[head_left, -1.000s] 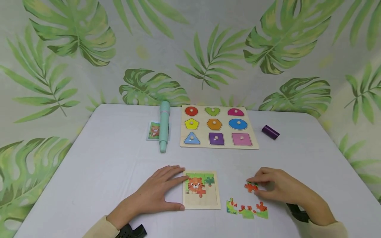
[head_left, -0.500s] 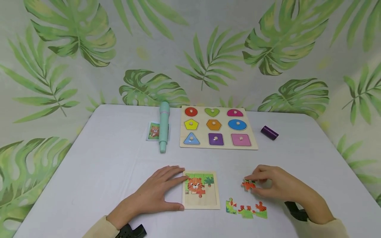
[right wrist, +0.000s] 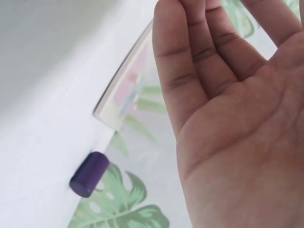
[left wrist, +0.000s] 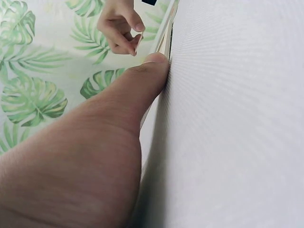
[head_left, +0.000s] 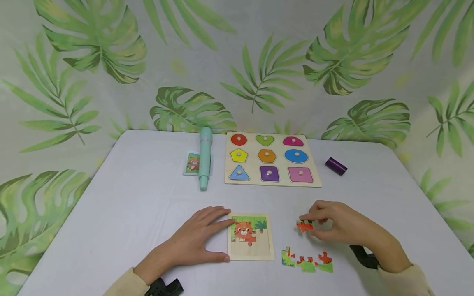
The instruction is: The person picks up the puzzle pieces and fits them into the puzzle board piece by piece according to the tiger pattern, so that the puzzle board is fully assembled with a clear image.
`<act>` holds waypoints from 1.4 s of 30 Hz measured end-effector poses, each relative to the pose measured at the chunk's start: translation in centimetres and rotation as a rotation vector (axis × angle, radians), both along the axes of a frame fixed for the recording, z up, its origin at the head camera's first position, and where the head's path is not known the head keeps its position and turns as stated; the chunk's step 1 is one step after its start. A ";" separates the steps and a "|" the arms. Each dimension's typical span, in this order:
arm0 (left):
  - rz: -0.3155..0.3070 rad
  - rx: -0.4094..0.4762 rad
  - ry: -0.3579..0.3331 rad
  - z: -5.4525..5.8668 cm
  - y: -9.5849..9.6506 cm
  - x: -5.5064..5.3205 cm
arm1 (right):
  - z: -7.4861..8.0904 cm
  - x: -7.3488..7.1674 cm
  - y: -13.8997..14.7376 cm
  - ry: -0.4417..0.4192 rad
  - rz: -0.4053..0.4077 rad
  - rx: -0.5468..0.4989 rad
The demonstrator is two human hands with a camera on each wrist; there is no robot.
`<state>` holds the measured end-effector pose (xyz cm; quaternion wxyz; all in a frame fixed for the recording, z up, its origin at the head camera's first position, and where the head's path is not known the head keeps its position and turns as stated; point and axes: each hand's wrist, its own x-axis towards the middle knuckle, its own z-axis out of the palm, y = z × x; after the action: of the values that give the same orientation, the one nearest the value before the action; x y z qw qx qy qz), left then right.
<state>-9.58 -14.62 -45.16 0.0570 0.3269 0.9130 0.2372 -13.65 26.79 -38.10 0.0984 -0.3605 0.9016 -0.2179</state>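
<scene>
Clock centred on the jigsaw tray point(head_left: 241, 250), head view: tray pale wood, fitted tiger picture point(head_left: 243, 230) orange on green. Towards three o'clock, jigsaw piece point(head_left: 304, 227) orange-red with dark stripes; four o'clock, loose pieces point(head_left: 307, 267) green and orange-red. Eleven o'clock, tube point(head_left: 204, 160) mint green. Between twelve and one, pegboard point(head_left: 280, 164) pale wood, shapes red, green, magenta, yellow, orange, two blues, purple, pink. Two o'clock, cylinder point(head_left: 336, 166) dark purple. Tablecloth point(head_left: 129, 213) white; backdrop point(head_left: 200, 61) pale grey, green leaf print.

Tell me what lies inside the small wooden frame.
The wooden frame holds joined puzzle pieces with an orange animal's face and green leaves, bare wood below. The left hand covers a spot at upper left; what lies there cannot be seen.
</scene>
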 end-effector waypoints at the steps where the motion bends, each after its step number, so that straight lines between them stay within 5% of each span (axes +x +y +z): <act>1: 0.000 0.001 0.002 0.0 0.0 0.0 | 0.1 0.0 -0.1 0.006 0.004 0.000; 15: 0.000 -0.006 0.014 0.0 0.0 0.0 | 1.0 -0.3 -2.3 0.054 0.062 -0.017; 42: -0.004 -0.005 0.040 0.0 0.0 0.1 | 1.5 -0.6 -5.9 -0.004 0.108 -0.012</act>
<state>-9.44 -14.67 -45.13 0.0399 0.3332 0.9139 0.2283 -14.29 20.92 -36.56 0.1096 -0.4089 0.8792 -0.2186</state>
